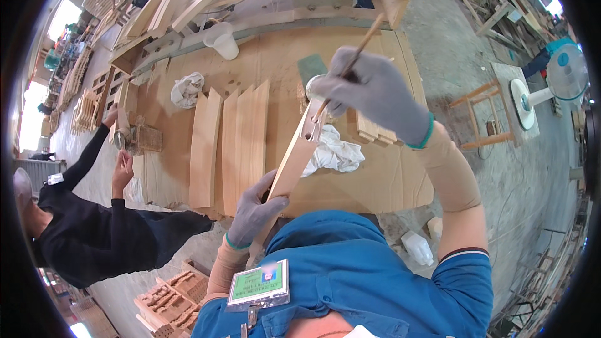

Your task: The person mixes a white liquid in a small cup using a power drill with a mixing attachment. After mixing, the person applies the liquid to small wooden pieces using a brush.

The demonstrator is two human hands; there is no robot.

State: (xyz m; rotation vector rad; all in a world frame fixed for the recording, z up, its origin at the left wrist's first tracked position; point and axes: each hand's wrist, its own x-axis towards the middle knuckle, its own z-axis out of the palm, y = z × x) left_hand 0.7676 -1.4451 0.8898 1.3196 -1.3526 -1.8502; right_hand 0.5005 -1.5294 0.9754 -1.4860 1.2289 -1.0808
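My left hand (255,213), in a grey glove, is closed round the lower end of a flat pale wooden piece (291,172). The piece slants up and away from me, with holes cut near its far end. In my gloved right hand (379,91) is a thin brown stick (370,32), pinched between the fingers. Its lower tip meets the wood at the holes; whether it enters one I cannot tell. A crumpled white cloth (338,152) lies just right of the piece. Partly behind my right hand is a round white container (313,86).
Several wooden boards (244,144) lie side by side on the cardboard-covered table (400,178). Further off are another white cloth (187,90) and a white plastic cup (222,40). A person in black (94,231) works at the left. A fan (532,94) stands at the right.
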